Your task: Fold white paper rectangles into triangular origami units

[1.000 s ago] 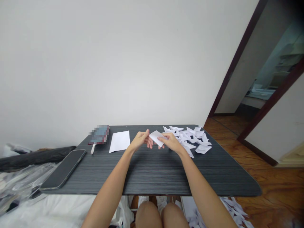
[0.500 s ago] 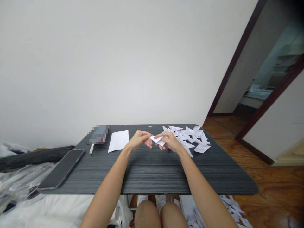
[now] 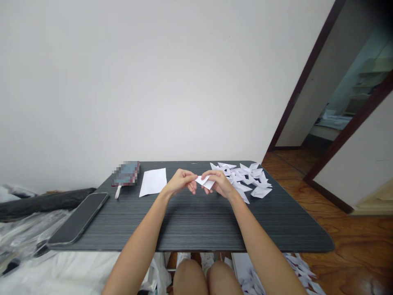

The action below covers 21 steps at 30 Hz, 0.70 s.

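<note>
left hand (image 3: 181, 182) and right hand (image 3: 219, 183) both pinching small folded white paper (image 3: 204, 181) above dark table (image 3: 196, 221), beside pile of folded paper pieces (image 3: 245, 180).

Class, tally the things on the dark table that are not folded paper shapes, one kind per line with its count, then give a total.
Phone: 1
Flat white sheet: 1
Blurred book-like item: 1
Small white stick-like item: 1
Paper piece held by left hand and right hand, at: 1
Total: 5
</note>
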{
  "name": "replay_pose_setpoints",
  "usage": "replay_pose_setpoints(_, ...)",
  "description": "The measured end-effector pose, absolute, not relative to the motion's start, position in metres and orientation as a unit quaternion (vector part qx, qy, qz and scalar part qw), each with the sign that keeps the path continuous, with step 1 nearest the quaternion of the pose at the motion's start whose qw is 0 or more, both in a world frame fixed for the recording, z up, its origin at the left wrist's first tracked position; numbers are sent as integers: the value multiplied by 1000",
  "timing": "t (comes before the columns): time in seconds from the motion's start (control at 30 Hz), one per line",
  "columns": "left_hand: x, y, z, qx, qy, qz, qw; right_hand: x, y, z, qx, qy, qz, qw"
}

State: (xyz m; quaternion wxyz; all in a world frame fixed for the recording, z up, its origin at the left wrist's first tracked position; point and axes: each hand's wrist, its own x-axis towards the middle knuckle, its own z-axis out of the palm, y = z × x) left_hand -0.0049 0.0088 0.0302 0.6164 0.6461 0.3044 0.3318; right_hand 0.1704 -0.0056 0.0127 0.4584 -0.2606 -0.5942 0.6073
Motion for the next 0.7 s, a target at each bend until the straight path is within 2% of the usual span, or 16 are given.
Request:
replay_pose_setpoints(0.17,-7,8,30,680,316,333,572,171,-4,13,-327,-621,524,482)
replay_pose_setpoints(0.4,-8,9,23,748,320,331,477,171,9,-1,-383,-680,421,462)
replay_pose_setpoints(0.57,-9,10,22,807,337,319,364,170,6,1,-385,-682,432,446)
replay_pose_setpoints(0.7,-8,11,19,814,339,323,344,168,3,3,-371,-674,458,445)
